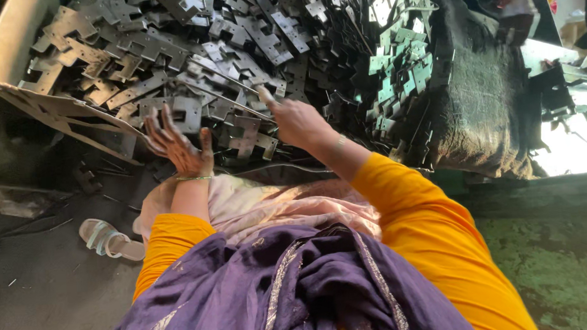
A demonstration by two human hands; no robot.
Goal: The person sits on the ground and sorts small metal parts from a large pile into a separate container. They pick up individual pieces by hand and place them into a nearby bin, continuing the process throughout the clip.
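The left hand (177, 143) hangs open, palm up and fingers spread, over the near edge of a big heap of flat metal plates (235, 49), holding nothing. The right hand (295, 122) is loosely curled just right of it, forefinger stretched onto a plate (247, 135) at the heap's near edge. A sandal (109, 240) lies on the floor, near left, and a dark sack (482, 104) sits right of the heap.
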